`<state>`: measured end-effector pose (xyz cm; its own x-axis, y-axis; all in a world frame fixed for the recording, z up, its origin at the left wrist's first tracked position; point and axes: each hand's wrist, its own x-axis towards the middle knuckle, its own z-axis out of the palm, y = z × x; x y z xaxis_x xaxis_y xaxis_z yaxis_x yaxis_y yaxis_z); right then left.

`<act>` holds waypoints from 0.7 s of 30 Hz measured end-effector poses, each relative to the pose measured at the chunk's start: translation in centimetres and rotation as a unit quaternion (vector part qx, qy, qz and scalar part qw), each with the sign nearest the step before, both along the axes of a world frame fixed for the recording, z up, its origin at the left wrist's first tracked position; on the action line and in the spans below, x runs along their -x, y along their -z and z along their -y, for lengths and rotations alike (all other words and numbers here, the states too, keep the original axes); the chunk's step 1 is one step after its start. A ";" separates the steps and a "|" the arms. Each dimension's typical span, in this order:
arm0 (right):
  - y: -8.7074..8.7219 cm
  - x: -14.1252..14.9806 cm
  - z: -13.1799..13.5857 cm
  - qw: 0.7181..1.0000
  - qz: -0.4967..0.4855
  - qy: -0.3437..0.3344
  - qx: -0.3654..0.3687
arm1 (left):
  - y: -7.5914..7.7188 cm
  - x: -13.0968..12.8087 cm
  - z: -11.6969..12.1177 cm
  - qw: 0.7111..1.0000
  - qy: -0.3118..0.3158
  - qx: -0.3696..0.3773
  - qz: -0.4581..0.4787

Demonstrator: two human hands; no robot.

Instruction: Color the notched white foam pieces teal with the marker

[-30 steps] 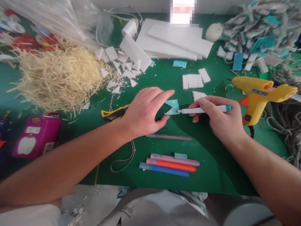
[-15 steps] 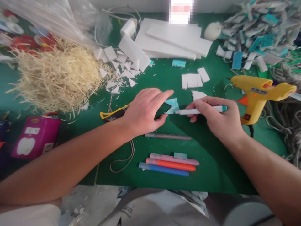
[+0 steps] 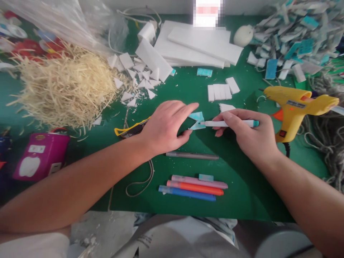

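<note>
My right hand [image 3: 245, 130] grips a white marker [image 3: 223, 123] with a teal end, its tip on a small notched foam piece [image 3: 198, 116] coloured light blue. On the piece's left, my left hand [image 3: 169, 125] steadies it between thumb and forefinger, and these fingers hide its left ends. A yellow utility knife [image 3: 131, 129] lies partly beneath my left hand and wrist. Nearer me rest a grey marker [image 3: 192, 156], a pink marker [image 3: 200, 181], an orange marker [image 3: 196, 187], a blue marker [image 3: 188, 192] and a loose teal cap [image 3: 206, 177].
A yellow glue gun [image 3: 295, 104] stands right of my right hand. White foam strips [image 3: 219, 92] and foam sheets [image 3: 193, 46] lie beyond. A straw heap [image 3: 67, 89] and magenta box [image 3: 41, 156] are left. Coloured foam scraps [image 3: 298, 43] pile up at far right.
The marker in my right hand has moved slightly up, its tip shifting from the foam piece's lower right edge onto its blue face. My left hand stays in place.
</note>
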<state>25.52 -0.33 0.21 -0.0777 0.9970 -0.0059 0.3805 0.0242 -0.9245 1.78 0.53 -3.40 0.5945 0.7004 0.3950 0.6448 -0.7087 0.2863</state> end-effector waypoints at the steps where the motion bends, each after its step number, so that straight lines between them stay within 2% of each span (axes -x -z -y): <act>1: 0.0 0.0 0.0 1.000 -0.001 -0.002 0.004 | 0.0 0.0 0.0 1.000 0.001 -0.003 0.000; 9: 0.0 0.1 0.1 1.000 0.010 -0.005 -0.005 | -0.1 0.0 0.0 1.000 0.008 -0.023 0.006; 15: 0.0 0.0 0.1 1.000 -0.001 -0.017 -0.002 | -0.1 0.1 -0.1 1.000 0.000 0.001 -0.005; 21: -0.2 0.1 0.1 1.000 -0.009 -0.005 -0.004 | 0.0 0.1 -0.1 1.000 0.006 -0.006 0.002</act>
